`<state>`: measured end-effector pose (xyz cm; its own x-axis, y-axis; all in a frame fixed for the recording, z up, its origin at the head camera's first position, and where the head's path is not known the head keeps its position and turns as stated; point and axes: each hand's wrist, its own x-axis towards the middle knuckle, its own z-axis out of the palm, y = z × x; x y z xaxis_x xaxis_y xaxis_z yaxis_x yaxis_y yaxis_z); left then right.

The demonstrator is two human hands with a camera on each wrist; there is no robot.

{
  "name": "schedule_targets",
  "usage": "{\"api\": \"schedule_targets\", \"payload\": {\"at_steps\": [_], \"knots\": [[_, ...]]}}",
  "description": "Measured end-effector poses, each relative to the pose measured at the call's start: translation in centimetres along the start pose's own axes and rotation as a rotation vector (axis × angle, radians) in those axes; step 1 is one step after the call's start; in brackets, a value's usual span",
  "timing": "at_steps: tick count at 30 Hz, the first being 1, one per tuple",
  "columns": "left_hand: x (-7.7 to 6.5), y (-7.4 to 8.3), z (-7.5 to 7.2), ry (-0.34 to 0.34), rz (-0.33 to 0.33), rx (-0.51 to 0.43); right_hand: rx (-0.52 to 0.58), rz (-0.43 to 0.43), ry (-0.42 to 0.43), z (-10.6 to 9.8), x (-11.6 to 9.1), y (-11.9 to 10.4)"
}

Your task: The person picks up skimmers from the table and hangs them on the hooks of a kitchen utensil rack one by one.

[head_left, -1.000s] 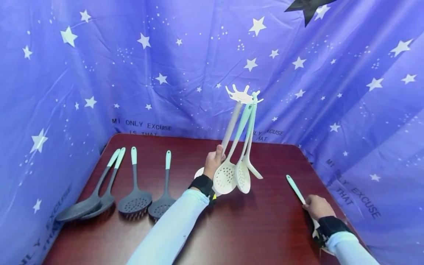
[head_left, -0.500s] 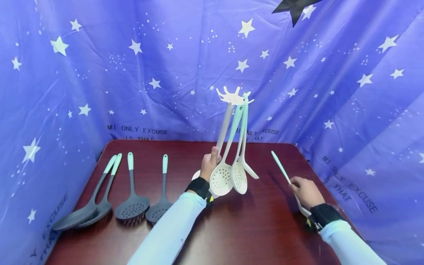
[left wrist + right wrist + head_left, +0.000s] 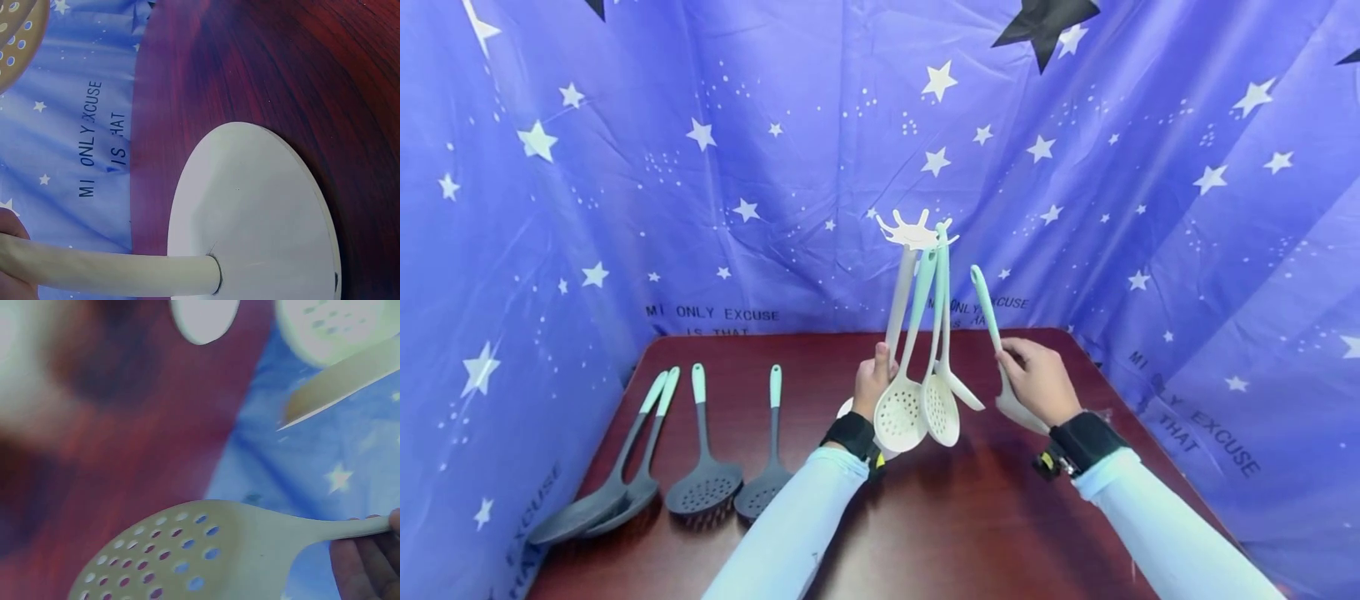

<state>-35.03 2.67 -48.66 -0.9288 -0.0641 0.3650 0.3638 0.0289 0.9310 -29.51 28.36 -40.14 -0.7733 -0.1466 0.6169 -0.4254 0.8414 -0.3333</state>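
Note:
My left hand [image 3: 871, 383] grips the pale pole [image 3: 901, 292] of a utensil stand, whose white hook crown [image 3: 912, 231] is at the top. In the left wrist view the pole rises from a round white base [image 3: 250, 200] on the table. Cream utensils with mint handles hang from the hooks, among them a holed skimmer [image 3: 901, 414], a second holed one [image 3: 942, 408] and a flatter-looking one [image 3: 964, 390]. My right hand [image 3: 1037, 379] holds a cream skimmer [image 3: 262, 544] by its shaft, mint handle end up, just right of the stand. Its holed head points down.
Dark grey utensils with mint handles lie on the left of the red-brown table [image 3: 955, 517]: two holed skimmers [image 3: 704, 487] and two overlapping solid-headed ones [image 3: 583, 507]. A blue star-patterned curtain [image 3: 820, 167] surrounds the table's back and sides.
My right hand has lifted the cream skimmer from the table's right side and carried it left and up, close to the stand. The left hand keeps its grip on the pole.

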Motion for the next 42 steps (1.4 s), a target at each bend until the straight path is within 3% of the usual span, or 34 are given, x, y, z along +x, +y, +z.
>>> {"api": "schedule_targets", "payload": {"at_steps": [7,14,27,37,42], "knots": [[-0.3,-0.1,0.1,0.002,0.016,-0.009,0.092,-0.035,0.025,0.0,3.3,-4.0],[-0.5,-0.2,0.2,0.017,0.035,-0.019,0.126,-0.085,0.03,-0.4,4.9,-6.4],[-0.5,0.0,0.2,0.009,0.053,-0.03,0.144,-0.151,0.052,-0.2,6.1,-7.4],[-0.5,-0.1,0.2,-0.006,0.026,-0.027,0.136,-0.131,0.076,0.3,6.1,-7.2],[-0.5,-0.1,0.2,-0.002,0.041,-0.037,0.195,-0.072,0.003,0.7,5.9,-7.4]]}}
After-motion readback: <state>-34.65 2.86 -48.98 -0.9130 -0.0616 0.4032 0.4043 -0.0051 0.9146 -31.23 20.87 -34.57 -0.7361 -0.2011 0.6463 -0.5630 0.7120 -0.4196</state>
